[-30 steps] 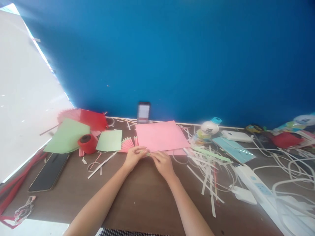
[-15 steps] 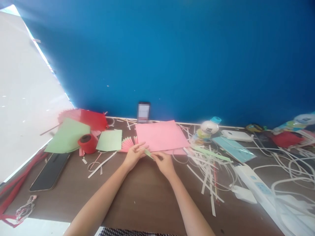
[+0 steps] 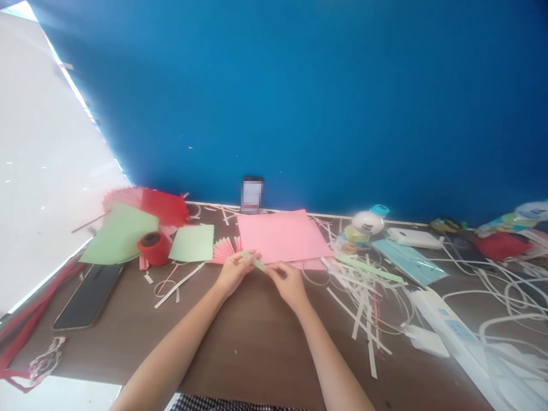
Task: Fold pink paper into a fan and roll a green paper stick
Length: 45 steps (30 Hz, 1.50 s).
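Observation:
Both my hands meet over the near edge of a pink paper sheet (image 3: 282,234). Between them runs a narrow light-green paper strip (image 3: 259,264). My left hand (image 3: 235,271) is closed on the strip's left part, and my right hand (image 3: 285,281) pinches its right end between thumb and fingertips. A pleated pink paper fan (image 3: 225,249) lies just beyond my left hand, partly tucked by the sheet. Left of the fan rests a square of light-green paper (image 3: 192,244).
Paper offcuts (image 3: 359,297) and tangled cables spread to the right, by a power strip (image 3: 449,325) and a bottle (image 3: 363,224). On the left are a red roll (image 3: 154,248), a dark phone (image 3: 88,297) and green paper (image 3: 122,234). A blue wall (image 3: 299,103) bounds the back.
The green strip shows more between my hands, its left end now visible above my left fingers. My hands stay in nearly the same place; the view has shifted slightly.

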Each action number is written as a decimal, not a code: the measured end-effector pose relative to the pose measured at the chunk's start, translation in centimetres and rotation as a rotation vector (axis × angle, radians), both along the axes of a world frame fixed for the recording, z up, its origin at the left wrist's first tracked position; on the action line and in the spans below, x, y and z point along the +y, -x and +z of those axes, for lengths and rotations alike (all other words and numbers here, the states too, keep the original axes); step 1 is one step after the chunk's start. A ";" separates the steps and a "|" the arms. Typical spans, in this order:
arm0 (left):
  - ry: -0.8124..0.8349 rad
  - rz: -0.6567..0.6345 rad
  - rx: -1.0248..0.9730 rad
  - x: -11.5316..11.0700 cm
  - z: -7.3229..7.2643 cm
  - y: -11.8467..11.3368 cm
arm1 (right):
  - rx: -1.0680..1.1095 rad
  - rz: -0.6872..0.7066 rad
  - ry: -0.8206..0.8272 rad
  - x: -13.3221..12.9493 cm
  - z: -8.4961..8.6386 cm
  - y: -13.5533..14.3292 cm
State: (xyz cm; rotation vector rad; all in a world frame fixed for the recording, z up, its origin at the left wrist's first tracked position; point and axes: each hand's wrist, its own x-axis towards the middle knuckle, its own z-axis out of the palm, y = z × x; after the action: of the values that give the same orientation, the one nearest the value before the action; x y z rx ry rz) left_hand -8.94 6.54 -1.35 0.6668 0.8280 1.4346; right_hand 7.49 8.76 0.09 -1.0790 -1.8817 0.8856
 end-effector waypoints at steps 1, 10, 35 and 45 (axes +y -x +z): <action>0.008 -0.027 0.022 -0.1 0.0 -0.1 | 0.010 0.000 -0.003 0.0 -0.1 0.1; 0.046 0.060 -0.025 0.0 0.2 -0.3 | 0.106 0.018 -0.226 -0.3 -0.5 0.6; 0.012 -0.104 -0.047 -0.4 0.5 -0.7 | -0.109 -0.050 -0.435 -0.3 -1.5 0.8; 0.032 -0.100 -0.137 -0.6 0.7 -0.6 | -0.232 0.147 -0.595 -0.4 -1.0 0.7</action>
State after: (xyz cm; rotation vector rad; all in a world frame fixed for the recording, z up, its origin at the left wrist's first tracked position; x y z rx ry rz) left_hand -8.38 5.98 -0.65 0.5711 0.7002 1.3577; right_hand 6.75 8.36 -0.91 -0.6993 -2.2374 0.2380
